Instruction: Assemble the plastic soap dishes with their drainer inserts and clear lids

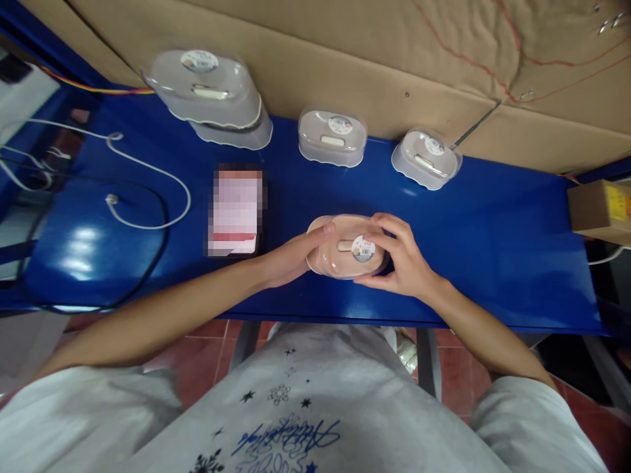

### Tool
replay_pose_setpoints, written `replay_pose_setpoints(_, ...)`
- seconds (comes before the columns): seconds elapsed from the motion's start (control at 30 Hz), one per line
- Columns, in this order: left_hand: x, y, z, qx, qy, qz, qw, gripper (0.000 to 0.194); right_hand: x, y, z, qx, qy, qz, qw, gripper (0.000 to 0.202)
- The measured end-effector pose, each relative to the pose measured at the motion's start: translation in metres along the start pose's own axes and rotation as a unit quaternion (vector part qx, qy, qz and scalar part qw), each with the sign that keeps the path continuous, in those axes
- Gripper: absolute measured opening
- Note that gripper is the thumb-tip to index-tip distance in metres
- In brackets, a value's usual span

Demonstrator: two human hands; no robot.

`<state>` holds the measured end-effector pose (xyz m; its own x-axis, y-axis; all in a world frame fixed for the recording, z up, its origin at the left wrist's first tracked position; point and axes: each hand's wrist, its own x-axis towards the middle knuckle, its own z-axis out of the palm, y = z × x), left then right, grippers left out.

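Observation:
A small pinkish-beige oval box with a clear lid (pixel 330 253) is between my two hands, above the blue tabletop near its front edge. The lid carries a pale oblong handle and a round white label with a barcode. My left hand (pixel 296 258) grips the box's left end, thumb lying on top and the other fingers hidden beneath or behind. On the right end, my right hand (pixel 401 256) is curled round the lid, with fingers at the far side and thumb at the near side. Whether the box rests on the table is hard to tell.
Along the back stand stacked clear-lidded boxes (pixel 207 79), a middle box (pixel 332 141) and a right box (pixel 426 159). A blurred-out phone-like object (pixel 235 210) lies left of my hands. Cables (pixel 148 228) loop at left; a cardboard box (pixel 601 210) sits at right.

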<state>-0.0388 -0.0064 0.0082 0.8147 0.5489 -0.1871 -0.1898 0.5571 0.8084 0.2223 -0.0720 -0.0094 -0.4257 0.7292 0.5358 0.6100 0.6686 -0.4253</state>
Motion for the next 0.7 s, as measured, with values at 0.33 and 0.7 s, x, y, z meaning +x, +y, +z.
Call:
replay_pose_setpoints(0.33,0.004,0.003,0.001,-0.056,-0.004,0.009,0.998,0.064,0.0,-0.004,-0.005,0.033,-0.038,0.015,0.999,0.1)
replay_pose_setpoints(0.7,0.008,0.016,-0.003,-0.111,0.158,-0.042,0.98,0.059,0.001,0.031,-0.016,-0.039,0.015,0.058,0.997,0.095)
